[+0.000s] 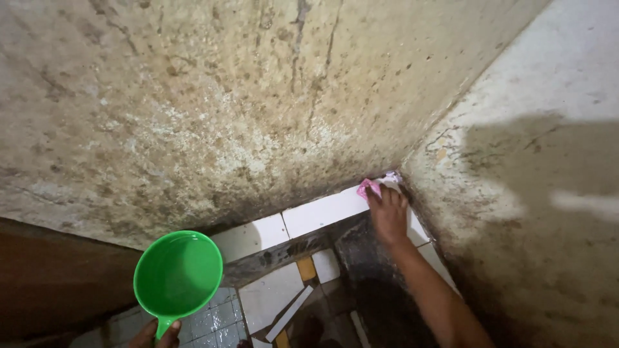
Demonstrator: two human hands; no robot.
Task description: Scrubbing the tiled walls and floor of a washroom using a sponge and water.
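The right hand [389,212] is pressing a pink cloth [373,187] into the tiled ledge [316,212] corner while the left hand [158,334] is gripping a water-filled green dipper [178,274], which, if tilting, risks spilling.

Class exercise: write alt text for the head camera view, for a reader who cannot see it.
The right hand presses a pink cloth into the corner where white tiles meet two stained concrete walls. The left hand holds a green plastic dipper of water by its handle.
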